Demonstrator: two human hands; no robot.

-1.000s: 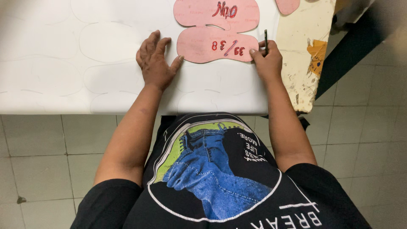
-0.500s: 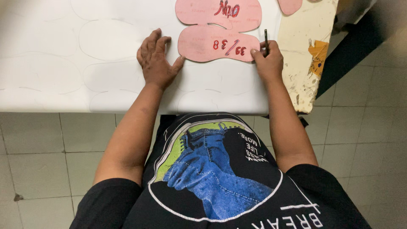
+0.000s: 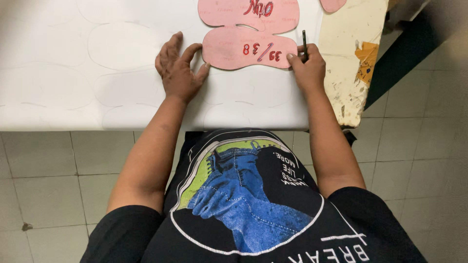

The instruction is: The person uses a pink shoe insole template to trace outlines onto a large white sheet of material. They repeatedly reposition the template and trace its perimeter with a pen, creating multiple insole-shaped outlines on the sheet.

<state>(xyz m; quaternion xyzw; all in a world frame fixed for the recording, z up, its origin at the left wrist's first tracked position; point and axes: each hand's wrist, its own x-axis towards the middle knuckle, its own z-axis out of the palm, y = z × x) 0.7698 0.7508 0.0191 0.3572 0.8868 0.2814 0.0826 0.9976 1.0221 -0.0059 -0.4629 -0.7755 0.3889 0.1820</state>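
Three pink templates show in the upper part of the frame. The nearest pink template (image 3: 246, 48) is a rounded sole shape with red writing on it, lying flat just above the middle. A second pink template (image 3: 234, 12) touches its far edge and runs off the top of the frame. Only a corner of a third pink piece (image 3: 333, 4) shows at the top right. All lie on one white sheet (image 3: 73, 58) that covers most of my table (image 3: 348, 58). The table's bare, paint-stained edge shows at the right. Faint traced outlines of the same shape are on the sheet; I count at least six, mostly left of centre and along the near edge.

I have one dark pencil (image 3: 304, 44). My right hand (image 3: 308, 65) is curled around it, fingers closed, holding it nearly upright at the right edge of the nearest template, with a fingertip on that edge. My left hand (image 3: 179, 70) holds nothing. It lies palm down on the sheet, fingers spread and pointing to the top of the frame, and the thumb tip touches the template's lower left edge. Both forearms reach straight up from the bottom of the frame.
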